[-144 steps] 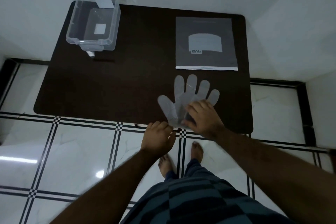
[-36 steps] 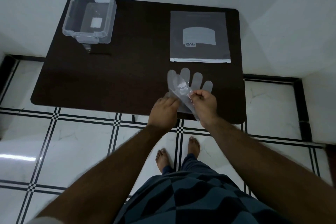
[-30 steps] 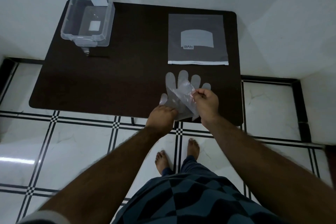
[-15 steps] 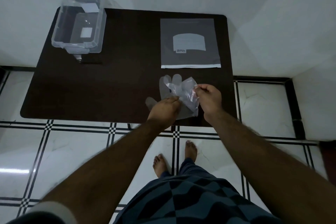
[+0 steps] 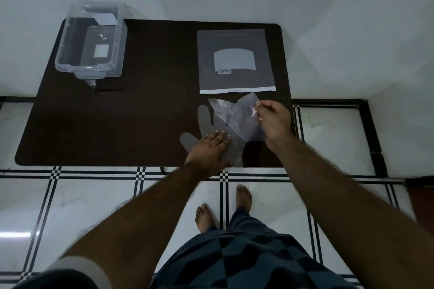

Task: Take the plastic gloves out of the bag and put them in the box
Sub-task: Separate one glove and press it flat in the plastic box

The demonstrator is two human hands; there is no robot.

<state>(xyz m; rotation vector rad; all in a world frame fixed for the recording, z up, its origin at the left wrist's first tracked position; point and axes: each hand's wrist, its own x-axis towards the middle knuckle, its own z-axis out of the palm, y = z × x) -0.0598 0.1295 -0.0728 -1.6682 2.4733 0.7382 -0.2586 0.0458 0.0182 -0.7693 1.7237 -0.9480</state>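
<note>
- Two plastic gloves show at the near right of the dark table (image 5: 141, 112): a flat glove (image 5: 203, 122) lying on the tabletop and a lifted glove (image 5: 237, 115) raised over it.
- The flat glove lies with its fingers pointing to the far side; one finger and the thumb, which sticks out to the left, show plainly, while the rest is covered by the hand and the lifted glove.
- The left hand (image 5: 211, 150) lies palm down on the flat glove's near part, fingers straight and together, pressing it to the table rather than gripping it.
- The right hand (image 5: 273, 119) is up off the table, its thumb and fingertips pinched shut on the right edge of the lifted glove.
- The lifted glove hangs crumpled and see-through from that pinch, stretching to the left across the flat glove; whether the two still touch underneath I cannot tell.
- The bag (image 5: 236, 61), a grey flat pouch with a pale label and a white strip along its near edge, lies on the table just beyond the gloves.
- The box (image 5: 90, 40), clear plastic and open at the top, stands at the far left corner of the table, well apart from the gloves and both hands; no glove shows inside it.
- The table stands on a white tiled floor (image 5: 94, 206) with black lines, against a pale wall.
</note>
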